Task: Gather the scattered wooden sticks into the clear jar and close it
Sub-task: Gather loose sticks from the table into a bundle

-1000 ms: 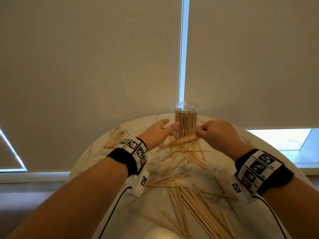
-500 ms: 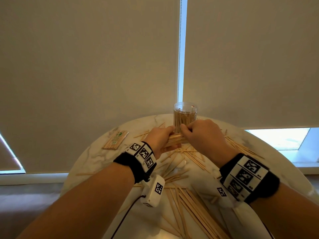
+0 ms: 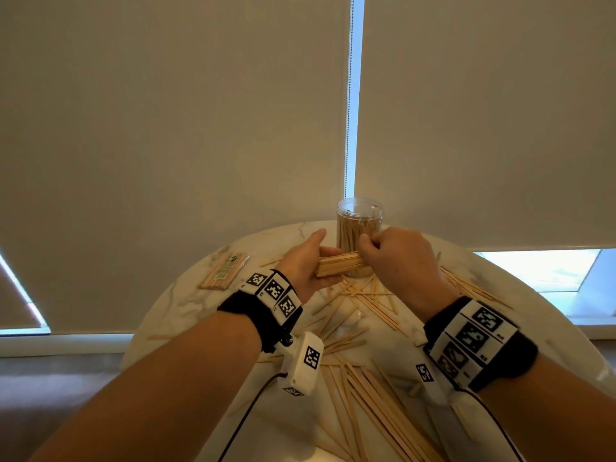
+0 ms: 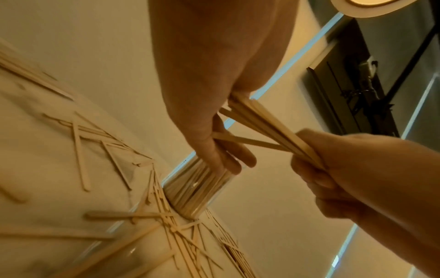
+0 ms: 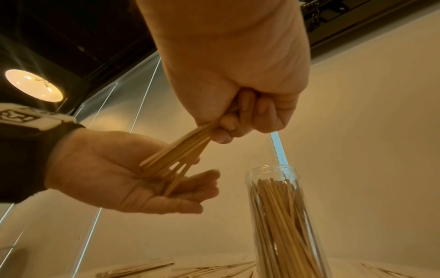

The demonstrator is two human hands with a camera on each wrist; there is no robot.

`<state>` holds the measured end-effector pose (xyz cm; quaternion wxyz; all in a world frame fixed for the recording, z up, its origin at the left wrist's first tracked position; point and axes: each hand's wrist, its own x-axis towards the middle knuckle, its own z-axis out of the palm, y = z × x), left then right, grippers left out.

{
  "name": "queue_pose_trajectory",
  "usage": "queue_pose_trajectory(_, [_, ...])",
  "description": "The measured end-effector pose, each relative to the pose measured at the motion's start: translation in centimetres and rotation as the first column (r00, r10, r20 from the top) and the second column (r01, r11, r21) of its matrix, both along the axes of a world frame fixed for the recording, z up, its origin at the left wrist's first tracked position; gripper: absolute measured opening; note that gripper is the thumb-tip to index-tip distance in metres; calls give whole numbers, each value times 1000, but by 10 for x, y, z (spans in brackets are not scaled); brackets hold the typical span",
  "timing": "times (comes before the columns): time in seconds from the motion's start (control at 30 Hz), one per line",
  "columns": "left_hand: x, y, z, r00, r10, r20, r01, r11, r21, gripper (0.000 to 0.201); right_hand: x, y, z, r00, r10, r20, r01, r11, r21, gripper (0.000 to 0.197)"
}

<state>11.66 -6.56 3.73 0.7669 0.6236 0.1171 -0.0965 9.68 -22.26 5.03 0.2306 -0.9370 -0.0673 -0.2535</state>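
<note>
A clear jar point(image 3: 359, 241) stands open at the back of the round table, packed with upright wooden sticks; it also shows in the right wrist view point(image 5: 285, 216) and the left wrist view point(image 4: 197, 193). Just in front of it my right hand point(image 3: 396, 258) grips one end of a bundle of sticks point(image 3: 338, 263), fingers curled round it point(image 5: 238, 116). My left hand point(image 3: 310, 261) is flat, palm point(image 5: 114, 180) against the bundle's fanned free ends point(image 5: 171, 159). Many loose sticks point(image 3: 366, 391) lie scattered on the table below my wrists.
The marble table point(image 3: 180, 295) ends close behind the jar, against pale roller blinds point(image 3: 200, 128). A banded packet of sticks point(image 3: 224, 271) lies at the back left. More loose sticks point(image 3: 466, 285) lie right of my right hand.
My right hand has raised the bundle from the table to in front of the jar. My left hand, reaching a second ago, now has its palm against the stick ends.
</note>
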Motion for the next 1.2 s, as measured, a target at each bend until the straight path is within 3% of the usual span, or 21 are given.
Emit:
queue_pose_trajectory(0.13, [-7, -10, -2, 998, -23, 65, 22, 1000, 13, 39, 6, 1, 0, 999, 6, -38, -7, 1000, -8, 47])
queue_pose_trajectory(0.2, [-7, -7, -2, 991, -136, 0, 134, 976, 173, 43, 7, -2, 2, 999, 17, -37, -17, 1000, 14, 46])
queue_pose_trajectory(0.3, [-8, -2, 1, 941, -307, -145, 338, 812, 475, 62, 7, -5, 5, 1000, 9, 7, -9, 1000, 13, 47])
queue_pose_trajectory(0.33, [-6, -2, 2, 940, -309, -145, 340, 812, 475, 63, 6, -6, 4, 1000, 6, 19, -7, 1000, 20, 47])
queue_pose_trajectory(0.43, [-2, -5, 3, 976, -218, -7, 205, 905, 372, 53, 4, -6, 1, 999, -15, 50, 13, 999, 46, 48])
queue_pose_trajectory(0.53, [2, -7, -2, 973, -178, 146, 105, 908, 406, 51, 8, -6, -3, 995, -94, 46, 96, 994, -58, 51])
queue_pose_trajectory(0.6, [1, -6, -4, 961, -219, 172, 138, 911, 388, 53, 13, -9, -4, 990, -136, 24, 138, 983, -125, 51])
queue_pose_trajectory(0.7, [-1, -3, -6, 952, -264, 155, 193, 910, 366, 51, 18, -11, -4, 994, -106, -22, 101, 978, -185, 56])
queue_pose_trajectory(0.77, [4, 0, -6, 967, -213, 139, 151, 920, 361, 48, 18, -8, -6, 999, -44, -20, 39, 973, -228, 56])
queue_pose_trajectory(0.9, [17, 0, 3, 993, -98, 58, 79, 962, 262, 33, 22, -5, -10, 981, 57, 186, 14, 933, -360, 55])
queue_pose_trajectory(1.0, [24, -3, 8, 991, -130, 20, 124, 976, 181, 24, 30, -10, 0, 976, 65, 208, 48, 866, -498, 66])
queue_pose_trajectory(1.1, [39, -5, 12, 986, -166, 4, 165, 978, 128, 42, 45, -19, 20, 981, 47, 189, 63, 844, -533, 74])
queue_pose_trajectory(1.17, [55, -3, 15, 992, -127, 1, 126, 986, 109, 52, 60, -30, 38, 984, -12, 176, 92, 884, -459, 72])
queue_pose_trajectory(1.2, [64, -1, 16, 995, -99, 9, 97, 988, 121, 49, 69, -37, 48, 983, -60, 173, 129, 898, -420, 69])
